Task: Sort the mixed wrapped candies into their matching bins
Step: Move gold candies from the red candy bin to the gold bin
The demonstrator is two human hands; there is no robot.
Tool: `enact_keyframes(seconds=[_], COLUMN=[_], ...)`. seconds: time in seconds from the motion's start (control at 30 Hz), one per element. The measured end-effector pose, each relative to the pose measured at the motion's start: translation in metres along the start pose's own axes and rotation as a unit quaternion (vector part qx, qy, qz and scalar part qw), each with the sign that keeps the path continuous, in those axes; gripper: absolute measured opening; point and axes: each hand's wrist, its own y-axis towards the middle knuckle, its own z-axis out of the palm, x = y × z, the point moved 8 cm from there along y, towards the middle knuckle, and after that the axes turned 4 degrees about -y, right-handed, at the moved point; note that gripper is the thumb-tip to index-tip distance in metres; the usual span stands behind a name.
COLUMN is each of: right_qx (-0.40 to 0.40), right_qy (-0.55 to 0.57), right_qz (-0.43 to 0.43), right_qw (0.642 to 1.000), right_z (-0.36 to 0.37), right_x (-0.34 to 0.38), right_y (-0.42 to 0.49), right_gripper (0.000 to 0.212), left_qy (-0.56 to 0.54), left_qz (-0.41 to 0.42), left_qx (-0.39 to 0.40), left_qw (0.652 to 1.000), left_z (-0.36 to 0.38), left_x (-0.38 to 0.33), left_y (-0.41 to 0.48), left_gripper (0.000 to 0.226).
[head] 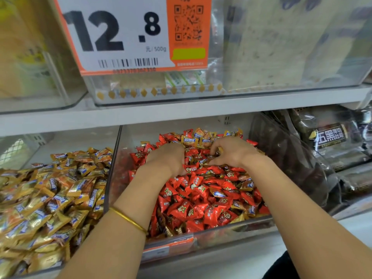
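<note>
Gold bangle [128,219] on L forearm sits closest. Both hands are in the middle bin [211,236]. The left hand [168,158] & right hand [235,153] dig curled fingers into the red candies [193,210]; can't tell if either holds one. Gold strays [198,138] lie mixed at back & front-right, so sorting looks part done. Left bin [50,265] looks all gold.

left grip [167,158]: fingers curled, palm down | right grip [231,153]: fingers curled, palm down
</note>
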Motion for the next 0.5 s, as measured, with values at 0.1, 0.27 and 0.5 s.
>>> enact_keyframes(seconds=[0.1, 0.27, 0.5], right_qx=[-0.023, -0.092, -0.098], right_qy=[0.021, 0.188, 0.479], right_qz=[-0.014, 0.002, 0.098], right_qw=[0.999, 0.978, 0.867], right_z=[-0.002, -0.021, -0.014], right_x=[0.001, -0.004, -0.016], right_y=[0.002, -0.006, -0.005], right_gripper=[0.016, 0.018, 0.012], left_qy=[-0.034, -0.130, -0.232], left_qz=[-0.010, -0.009, 0.002], left_qx=[-0.024, -0.108, -0.142], left_qw=[0.999, 0.986, 0.962], left_z=[-0.008, -0.032, -0.036], left_x=[0.001, 0.005, 0.006], left_y=[0.000, 0.001, 0.005], left_gripper=[0.022, 0.023, 0.012])
